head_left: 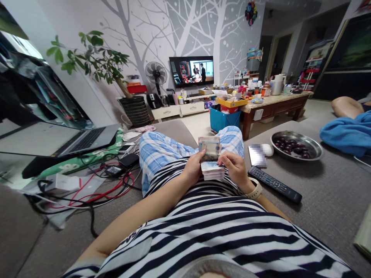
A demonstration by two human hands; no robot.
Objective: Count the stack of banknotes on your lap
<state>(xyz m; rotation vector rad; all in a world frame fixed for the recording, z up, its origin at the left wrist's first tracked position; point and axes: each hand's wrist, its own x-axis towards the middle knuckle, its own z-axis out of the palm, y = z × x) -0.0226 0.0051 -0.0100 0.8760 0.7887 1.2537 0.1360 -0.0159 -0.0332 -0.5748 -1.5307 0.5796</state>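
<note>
A folded stack of banknotes point(212, 172) rests over my lap, its upper part standing up and its lower part bent toward me. My left hand point(193, 166) is closed round the stack's left side, thumb on the face of the notes. At the right edge, the fingers of my right hand point(234, 168) are pinched on the notes near the fold; how many they grip cannot be made out. A pale watch point(255, 189) is on my right wrist. Blue checked trousers point(158, 148) and a striped shirt point(185, 227) lie beneath both hands.
To the right are a remote control point(275, 185), a white mouse point(267, 150) and a metal bowl point(314, 148) of dark red fruit. Tangled cables point(95, 197) and an open laptop point(87, 139) lie left. A cluttered table point(278, 99) stands ahead; another person's knee point(346, 106) shows far right.
</note>
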